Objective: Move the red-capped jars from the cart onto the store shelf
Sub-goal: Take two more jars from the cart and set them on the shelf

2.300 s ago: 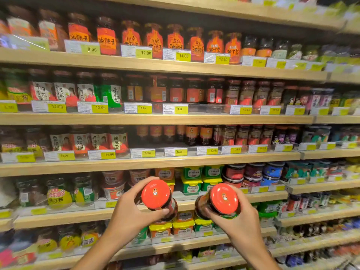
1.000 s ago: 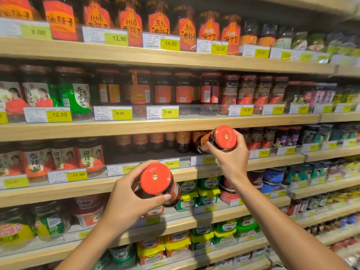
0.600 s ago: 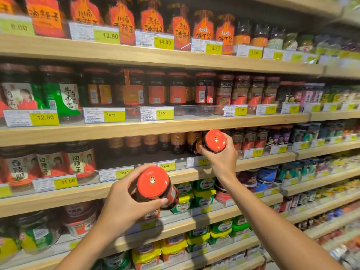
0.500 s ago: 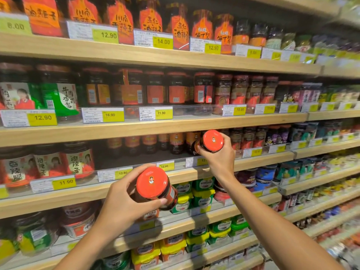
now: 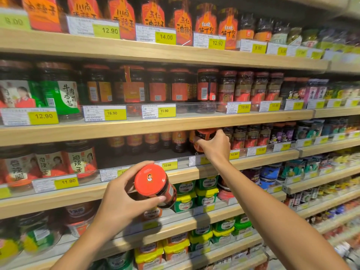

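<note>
My left hand (image 5: 120,203) grips a dark jar with a red cap (image 5: 153,183), tilted with its cap toward me, held in front of the shelf edge below the third shelf. My right hand (image 5: 215,146) reaches into the third shelf (image 5: 253,162) and holds a second red-capped jar (image 5: 204,136) upright at the shelf's front, right of a row of similar jars (image 5: 155,142). The hand covers this jar's lower part. The cart is out of view.
Wooden shelves full of sauce jars run across the view, with yellow price tags on clear front rails (image 5: 115,114). A dark gap (image 5: 124,154) lies on the third shelf in front of the set-back jars. Green and yellow tubs (image 5: 194,193) stand below.
My right hand has pushed its jar from in front of the shelf edge into the third shelf and turned it upright. My left hand keeps its jar in about the same spot.
</note>
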Action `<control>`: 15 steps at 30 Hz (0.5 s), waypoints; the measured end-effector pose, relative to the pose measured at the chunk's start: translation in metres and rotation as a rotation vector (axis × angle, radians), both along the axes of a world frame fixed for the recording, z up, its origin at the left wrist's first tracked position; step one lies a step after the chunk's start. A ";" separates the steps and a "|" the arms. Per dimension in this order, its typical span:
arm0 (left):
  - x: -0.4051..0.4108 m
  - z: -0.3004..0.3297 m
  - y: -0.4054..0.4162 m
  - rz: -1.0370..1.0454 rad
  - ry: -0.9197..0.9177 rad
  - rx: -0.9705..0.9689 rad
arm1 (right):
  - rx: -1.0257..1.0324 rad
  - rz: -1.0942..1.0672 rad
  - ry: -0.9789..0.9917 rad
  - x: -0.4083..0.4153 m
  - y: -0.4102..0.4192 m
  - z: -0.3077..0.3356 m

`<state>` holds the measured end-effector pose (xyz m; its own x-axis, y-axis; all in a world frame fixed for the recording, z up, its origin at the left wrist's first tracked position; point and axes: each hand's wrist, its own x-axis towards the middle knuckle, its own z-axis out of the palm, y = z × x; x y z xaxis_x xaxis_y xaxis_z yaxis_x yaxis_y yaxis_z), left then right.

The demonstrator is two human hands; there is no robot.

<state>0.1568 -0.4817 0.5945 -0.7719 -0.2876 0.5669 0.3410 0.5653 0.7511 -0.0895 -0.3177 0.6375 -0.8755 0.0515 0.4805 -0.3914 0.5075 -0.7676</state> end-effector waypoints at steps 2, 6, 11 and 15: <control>0.000 0.001 -0.001 -0.002 0.006 0.004 | 0.029 -0.003 -0.016 -0.003 -0.004 0.003; -0.001 0.005 -0.002 -0.004 0.037 0.027 | 0.066 0.003 -0.030 -0.009 -0.009 0.003; -0.004 0.014 -0.003 0.015 0.090 0.079 | 0.081 0.015 -0.062 -0.012 -0.010 -0.001; -0.008 0.025 -0.004 0.042 0.153 0.080 | 0.075 0.024 -0.028 -0.010 -0.009 -0.007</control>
<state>0.1489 -0.4860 0.6191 -0.6647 -0.3669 0.6508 0.4320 0.5220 0.7355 -0.0995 -0.3263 0.6305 -0.8893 -0.0053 0.4572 -0.3831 0.5547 -0.7386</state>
